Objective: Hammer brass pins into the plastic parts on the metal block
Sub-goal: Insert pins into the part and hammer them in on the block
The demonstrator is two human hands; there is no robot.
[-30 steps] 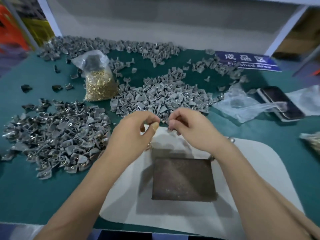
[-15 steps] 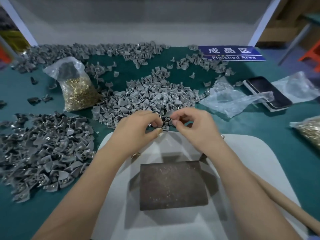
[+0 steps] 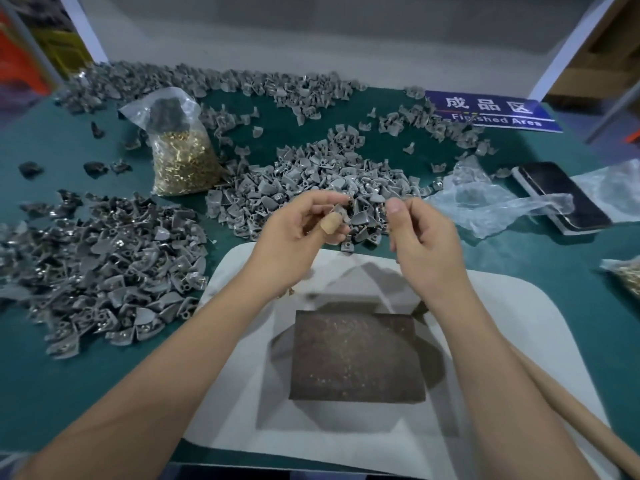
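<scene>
The left hand (image 3: 294, 233) is pinching a grey plastic part (image 3: 341, 213), while the right hand (image 3: 420, 237) fingers are pinching together, probably on a pin, above the bare metal block (image 3: 356, 355).

2 bare forearms, no sleeves in view; the left hand (image 3: 294, 233) wears 1 tan bandage (image 3: 328, 222) round its thumb.

Sign (image 3: 491, 111): blue, lettered "Finished Area", at the far right of the green worktop (image 3: 69, 393).
Phone (image 3: 559, 197): dark, lying flat near the right edge.
Clear plastic bag (image 3: 491, 207): crumpled, partly over the phone.
</scene>
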